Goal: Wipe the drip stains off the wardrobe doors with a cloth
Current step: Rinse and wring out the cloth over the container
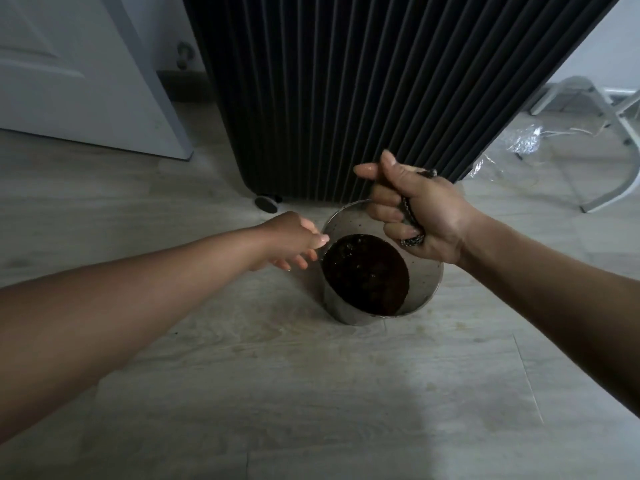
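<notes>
A dark ribbed wardrobe (360, 84) stands on the floor straight ahead. In front of it sits a round metal bowl (427, 285) holding dark, murky water. My right hand (419, 216) is over the bowl's far side, squeezing a wet dark patterned cloth (412, 233) in its fist; only bits of the cloth show between the fingers. My left hand (294, 244) reaches to the bowl's left rim, its thumb and fingers pinching the edge.
A white door (79, 74) stands at the left. A white metal frame (609, 140) and crumpled clear plastic (523, 140) lie on the floor at the right. Pale wood-look flooring (277, 393) spreads in front.
</notes>
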`<state>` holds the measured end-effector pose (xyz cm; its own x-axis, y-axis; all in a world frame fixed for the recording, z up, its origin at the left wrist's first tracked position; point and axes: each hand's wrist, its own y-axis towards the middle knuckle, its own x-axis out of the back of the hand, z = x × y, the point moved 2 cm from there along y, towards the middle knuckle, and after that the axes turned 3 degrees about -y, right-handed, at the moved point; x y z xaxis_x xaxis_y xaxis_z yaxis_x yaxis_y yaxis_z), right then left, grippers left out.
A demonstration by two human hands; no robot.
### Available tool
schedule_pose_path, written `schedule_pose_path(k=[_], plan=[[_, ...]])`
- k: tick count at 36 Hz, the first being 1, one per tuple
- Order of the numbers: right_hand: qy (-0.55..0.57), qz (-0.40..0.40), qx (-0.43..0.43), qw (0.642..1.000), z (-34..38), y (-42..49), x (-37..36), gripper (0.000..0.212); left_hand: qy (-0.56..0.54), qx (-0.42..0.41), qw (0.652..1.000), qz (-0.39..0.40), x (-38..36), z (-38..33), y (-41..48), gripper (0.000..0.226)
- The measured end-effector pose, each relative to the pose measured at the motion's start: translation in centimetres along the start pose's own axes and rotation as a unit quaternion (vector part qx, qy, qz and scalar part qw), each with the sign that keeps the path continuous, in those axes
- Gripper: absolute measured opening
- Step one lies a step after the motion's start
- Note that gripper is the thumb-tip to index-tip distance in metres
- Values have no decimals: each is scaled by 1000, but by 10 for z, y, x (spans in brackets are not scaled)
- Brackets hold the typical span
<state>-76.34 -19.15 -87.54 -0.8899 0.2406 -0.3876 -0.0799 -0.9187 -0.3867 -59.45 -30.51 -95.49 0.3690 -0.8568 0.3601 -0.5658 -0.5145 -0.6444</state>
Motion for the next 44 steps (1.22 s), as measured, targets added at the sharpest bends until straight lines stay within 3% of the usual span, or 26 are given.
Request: schedule_pose_path(k=[8, 14, 22, 29, 33, 36, 38, 40, 44], plan=[[-65, -38, 30, 997, -3, 7, -9, 60, 11, -3, 1000, 11, 5, -4, 2, 20], [-86, -44, 10, 995, -16, 18, -2, 57, 14, -1, 1000, 3, 5, -7, 8, 17], [-192, -196, -49, 960, -67, 29, 18, 54, 56, 22, 998, 13, 16, -17, 10, 17], [-244, -200, -89, 945, -85, 31, 23, 54, 72, 37, 997, 8, 23, -20, 8, 22], [-207, -194, -119, 952, -76, 27, 25, 46, 76, 45, 996, 6, 21, -21, 7, 21], [-162, -132, -174, 962, -54, 21, 26, 19, 81, 42, 996, 0, 18, -22, 8, 22], [-127, -113, -207, 964, -44, 17, 29, 34, 80, 39, 996, -3, 18, -21, 7, 24], [-81, -105, -182, 974, -36, 16, 30, 37, 76, 39, 996, -4, 19, -20, 7, 25], [-52, -137, -122, 982, -29, 12, 26, 18, 67, 46, 997, -2, 18, -18, 7, 26]])
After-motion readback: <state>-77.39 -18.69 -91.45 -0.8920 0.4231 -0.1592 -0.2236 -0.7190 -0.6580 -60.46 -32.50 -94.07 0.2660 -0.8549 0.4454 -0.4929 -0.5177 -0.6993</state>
